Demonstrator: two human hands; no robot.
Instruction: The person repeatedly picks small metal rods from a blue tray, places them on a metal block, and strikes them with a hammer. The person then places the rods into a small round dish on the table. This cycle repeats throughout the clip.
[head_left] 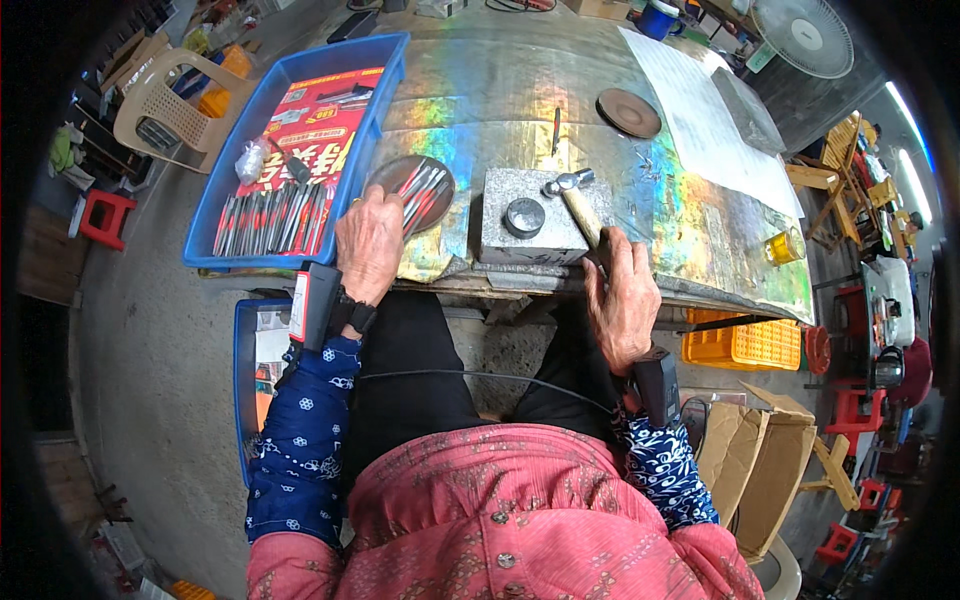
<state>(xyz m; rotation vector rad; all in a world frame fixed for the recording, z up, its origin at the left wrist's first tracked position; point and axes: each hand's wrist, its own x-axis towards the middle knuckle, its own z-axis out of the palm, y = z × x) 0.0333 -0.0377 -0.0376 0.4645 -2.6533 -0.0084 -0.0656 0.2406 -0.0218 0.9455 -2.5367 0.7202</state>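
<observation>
My left hand [372, 240] is at the near left rim of a round brown dish [432, 212], its fingers curled downward. Slim red, black and silver rods [424, 188] lie in that dish beside the fingertips. Whatever the left fingers grip is hidden beneath them. At the table's front edge my right hand [624, 295] closes on the end of a hammer's wooden handle [583, 216]. The hammer's metal head lies over a grey speckled block [503, 190]. A small round dark metal piece [524, 217] sits on top of the block.
On the left, a blue tray [226, 160] holds a row of similar rods and a red printed sheet. Another brown dish [628, 112], white paper [690, 125] and a small yellow jar [785, 247] are toward the right. A yellow crate [745, 345] and cardboard box [755, 460] stand below.
</observation>
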